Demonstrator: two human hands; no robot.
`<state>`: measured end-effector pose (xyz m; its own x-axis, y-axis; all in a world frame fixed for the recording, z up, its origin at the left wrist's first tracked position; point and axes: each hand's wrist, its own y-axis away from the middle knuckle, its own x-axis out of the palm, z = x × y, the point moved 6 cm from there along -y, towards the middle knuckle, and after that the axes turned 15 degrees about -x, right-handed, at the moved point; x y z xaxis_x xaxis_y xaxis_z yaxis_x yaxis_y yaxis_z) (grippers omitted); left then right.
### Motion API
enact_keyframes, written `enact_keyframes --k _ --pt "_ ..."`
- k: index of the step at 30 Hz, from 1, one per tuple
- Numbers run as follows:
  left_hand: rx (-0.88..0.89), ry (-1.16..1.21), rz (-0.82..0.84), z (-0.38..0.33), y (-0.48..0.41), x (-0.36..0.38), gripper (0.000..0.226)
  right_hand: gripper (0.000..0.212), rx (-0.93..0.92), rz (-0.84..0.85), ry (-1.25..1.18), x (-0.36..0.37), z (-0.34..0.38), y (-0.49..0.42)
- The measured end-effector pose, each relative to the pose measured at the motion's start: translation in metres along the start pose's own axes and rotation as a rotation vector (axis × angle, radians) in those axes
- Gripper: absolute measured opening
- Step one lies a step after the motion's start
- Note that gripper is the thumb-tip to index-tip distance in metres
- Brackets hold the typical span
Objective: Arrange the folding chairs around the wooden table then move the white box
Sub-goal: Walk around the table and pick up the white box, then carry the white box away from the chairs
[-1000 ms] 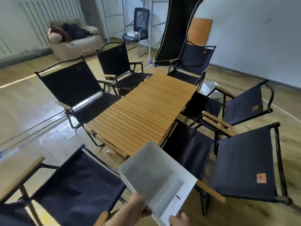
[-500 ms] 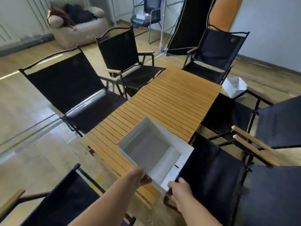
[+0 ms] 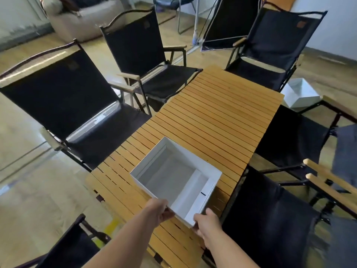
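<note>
A slatted wooden table (image 3: 222, 117) is sitting ringed by black fabric folding chairs (image 3: 63, 105). The left hand (image 3: 159, 210) and right hand (image 3: 207, 222) are clamping an open white cardboard box (image 3: 174, 179) – no readable writing.

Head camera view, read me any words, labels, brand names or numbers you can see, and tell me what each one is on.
No text can be read.
Brown patch on the far right chair's backrest: too small and blurred to read.
Faint patch on the near left chair's backrest: dark and illegible.
Short black mark on the inner wall of the white box: a dash, no letters.
</note>
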<state>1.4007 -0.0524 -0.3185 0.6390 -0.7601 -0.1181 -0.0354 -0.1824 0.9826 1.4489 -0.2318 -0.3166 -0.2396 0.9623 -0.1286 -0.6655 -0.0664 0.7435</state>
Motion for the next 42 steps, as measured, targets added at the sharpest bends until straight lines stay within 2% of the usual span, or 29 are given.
enact_keyframes --k 9,15,18,21,27,31,36,42 --pt "-0.019 0.005 -0.001 -0.006 -0.018 0.002 0.012 0.070 -0.019 0.015 0.028 0.000 0.000 -0.011" --pt "0.014 -0.084 0.024 -0.002 -0.002 -0.003 0.024 0.069 -0.042 -0.021 0.047 -0.011 0.009 0.005" --pt "-0.030 -0.134 0.061 0.010 0.016 -0.002 0.032 0.066 -0.021 -0.022 0.003 -0.025 0.014 0.023" --pt "-0.066 -0.188 0.091 0.027 0.038 0.002 0.029 0.060 -0.004 -0.038 -0.022 -0.048 0.019 0.048" --pt "-0.083 -0.243 0.172 0.061 0.081 0.023 0.026 0.050 -0.004 -0.042 -0.161 -0.110 0.032 0.104" --pt "-0.107 -0.288 0.178 0.092 0.120 0.038 0.027 0.048 -0.069 -0.084 -0.238 -0.163 0.043 0.151" --pt "0.037 -0.309 0.229 0.138 0.168 0.073 0.032 0.037 -0.138 -0.153 -0.327 -0.246 0.044 0.216" --pt "0.115 -0.381 0.251 0.220 0.248 0.143 0.028 0.026 -0.201 -0.256 -0.371 -0.365 0.004 0.305"
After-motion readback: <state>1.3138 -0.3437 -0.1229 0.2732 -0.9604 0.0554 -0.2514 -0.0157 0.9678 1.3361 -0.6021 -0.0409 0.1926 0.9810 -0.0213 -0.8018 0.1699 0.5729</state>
